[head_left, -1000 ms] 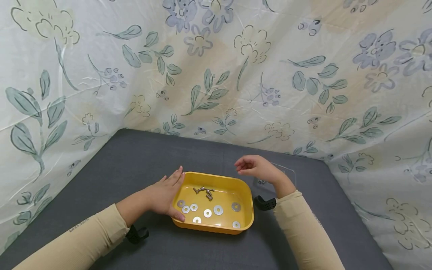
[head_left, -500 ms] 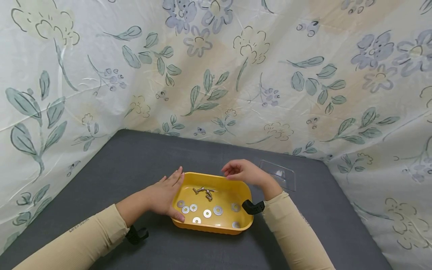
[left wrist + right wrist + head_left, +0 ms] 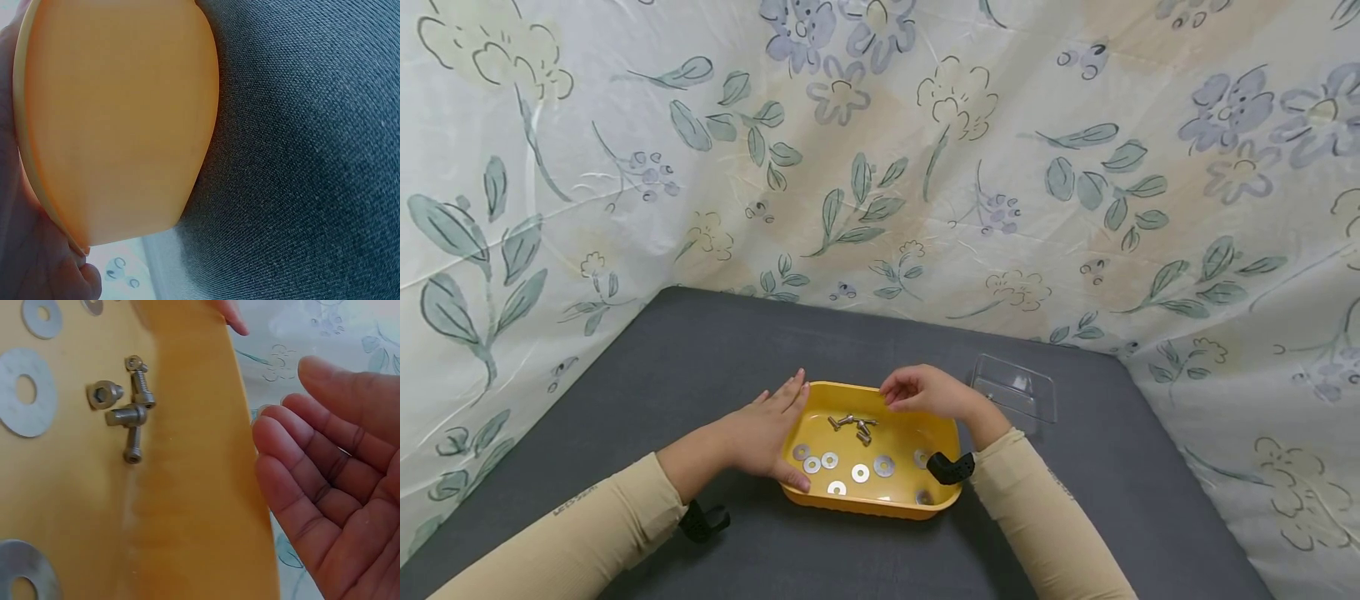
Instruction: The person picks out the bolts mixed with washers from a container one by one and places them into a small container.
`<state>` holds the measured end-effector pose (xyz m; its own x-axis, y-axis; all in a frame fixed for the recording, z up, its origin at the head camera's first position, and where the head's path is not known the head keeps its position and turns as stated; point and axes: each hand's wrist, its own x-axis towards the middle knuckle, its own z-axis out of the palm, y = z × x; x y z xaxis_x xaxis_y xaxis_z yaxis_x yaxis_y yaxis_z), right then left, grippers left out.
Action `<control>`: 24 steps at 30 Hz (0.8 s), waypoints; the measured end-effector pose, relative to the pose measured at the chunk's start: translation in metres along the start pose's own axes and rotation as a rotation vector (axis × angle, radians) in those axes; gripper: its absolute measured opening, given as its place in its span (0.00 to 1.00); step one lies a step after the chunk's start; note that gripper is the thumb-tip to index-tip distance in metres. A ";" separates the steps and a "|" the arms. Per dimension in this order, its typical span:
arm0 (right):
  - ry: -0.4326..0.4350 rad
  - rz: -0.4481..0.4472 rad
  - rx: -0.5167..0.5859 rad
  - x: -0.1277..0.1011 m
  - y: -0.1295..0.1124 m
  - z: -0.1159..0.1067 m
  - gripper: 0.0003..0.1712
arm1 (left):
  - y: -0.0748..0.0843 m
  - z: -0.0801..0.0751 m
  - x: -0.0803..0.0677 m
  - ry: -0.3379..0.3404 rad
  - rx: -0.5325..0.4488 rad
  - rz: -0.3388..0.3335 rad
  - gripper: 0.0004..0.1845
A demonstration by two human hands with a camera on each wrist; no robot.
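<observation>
A yellow tray [image 3: 917, 425] stands on the dark table, with several socket head screws [image 3: 863, 430] near its far wall and several flat washers [image 3: 883, 466] spread over its floor. My left hand [image 3: 767, 433] lies over the tray's left rim, fingers straight and thumb inside; the left wrist view shows the palm against the tray's outer wall [image 3: 125, 125]. Above the far right rim hovers my right hand [image 3: 928, 390], palm bare and fingers loosely bent, as the right wrist view shows. In that view the screws [image 3: 128, 412] lie beside the fingertips, apart from them.
Behind my right wrist, a clear plastic box [image 3: 1018, 387] sits on the table [image 3: 775, 333], with a small item at its near left corner. A floral cloth [image 3: 880, 208] hangs around the table's back and sides. Black wrist straps [image 3: 949, 468] are on both arms.
My right hand has moved left from beside the clear box to over the tray's far rim, uncovering more of the box. My left hand stays on the tray, and the screws and washers lie unchanged.
</observation>
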<state>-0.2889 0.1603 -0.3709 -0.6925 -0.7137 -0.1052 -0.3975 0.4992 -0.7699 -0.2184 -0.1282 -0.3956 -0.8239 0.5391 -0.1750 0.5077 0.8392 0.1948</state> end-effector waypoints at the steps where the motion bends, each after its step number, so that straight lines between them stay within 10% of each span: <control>1: -0.005 0.005 -0.001 0.001 0.001 0.001 0.16 | 0.000 0.000 0.000 0.003 0.000 0.003 0.72; 24: -0.132 0.052 -0.043 0.014 0.016 0.026 0.15 | -0.003 0.001 0.001 0.010 -0.004 0.024 0.72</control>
<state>-0.2888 0.1457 -0.4014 -0.6284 -0.7437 -0.2281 -0.3911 0.5556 -0.7337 -0.2206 -0.1302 -0.3974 -0.8139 0.5584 -0.1604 0.5265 0.8256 0.2028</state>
